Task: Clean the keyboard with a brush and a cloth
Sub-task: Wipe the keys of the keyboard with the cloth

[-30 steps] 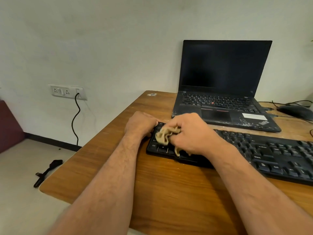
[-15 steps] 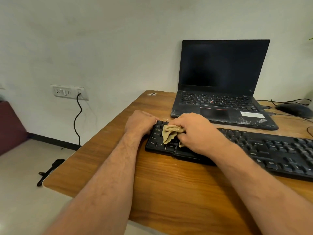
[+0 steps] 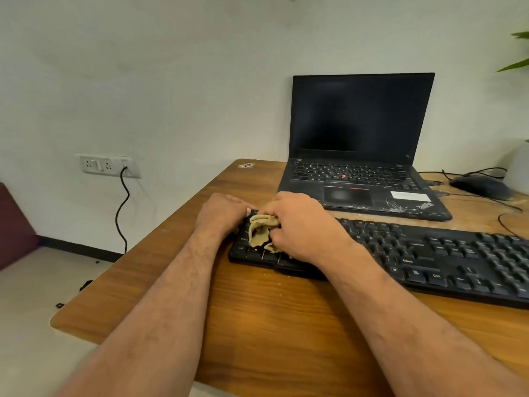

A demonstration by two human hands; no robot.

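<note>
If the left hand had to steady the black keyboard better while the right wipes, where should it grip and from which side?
Grip the keyboard's short left end, coming in from the left. That edge is the nearest free one: the left hand already rests there, the right hand with the cloth covers the keys beside it, and the laptop sits close behind. The flat body probably suits a thumb-on-top, fingers-against-edge hold.

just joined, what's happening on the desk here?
A person is wiping a black keyboard on a wooden desk. The right hand grips a bunched tan cloth and presses it onto the keys at the keyboard's left end. The left hand rests on that end's edge, apparently steadying it. An open laptop with a dark screen sits behind, a mouse beside it. No brush is visible.
</note>
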